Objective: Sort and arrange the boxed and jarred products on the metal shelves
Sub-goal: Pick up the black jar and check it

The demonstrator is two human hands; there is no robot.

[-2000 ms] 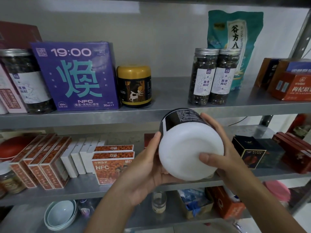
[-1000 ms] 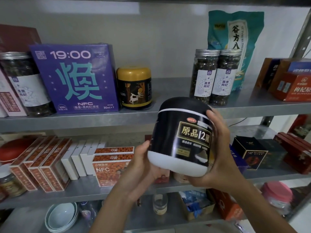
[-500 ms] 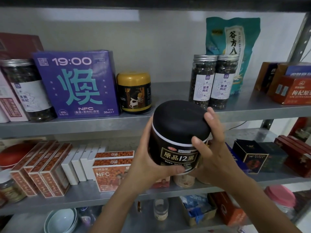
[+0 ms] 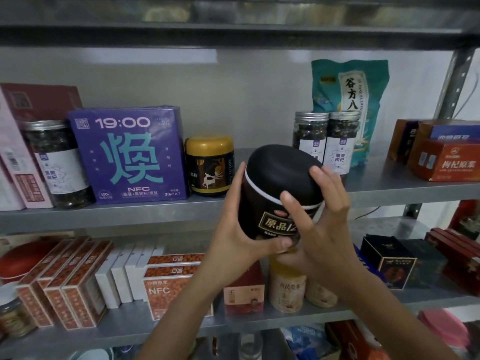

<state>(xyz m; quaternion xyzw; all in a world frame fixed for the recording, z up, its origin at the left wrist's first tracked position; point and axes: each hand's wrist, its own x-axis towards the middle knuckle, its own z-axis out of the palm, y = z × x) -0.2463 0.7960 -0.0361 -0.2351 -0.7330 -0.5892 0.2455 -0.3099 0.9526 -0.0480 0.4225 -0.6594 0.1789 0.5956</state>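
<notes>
Just behind black jar (image 4: 280, 172), glass jars (image 4: 310, 135).

Both bare forearms (image 4: 181, 310) slanted up from the lower edge and met at a jar (image 4: 255, 203) held between the hands. The left hand (image 4: 240, 237) cupped its left side, thumb curled across the lower front, one fingertip up beside the lid (image 4: 280, 167). The right hand (image 4: 327, 229) wrapped the right side, fingers spread over the lid's edge.

Black jar (image 4: 275, 185) with white band and gold label; purple box (image 4: 127, 154) with teal character; gold-lidded jar (image 4: 210, 166).
</notes>
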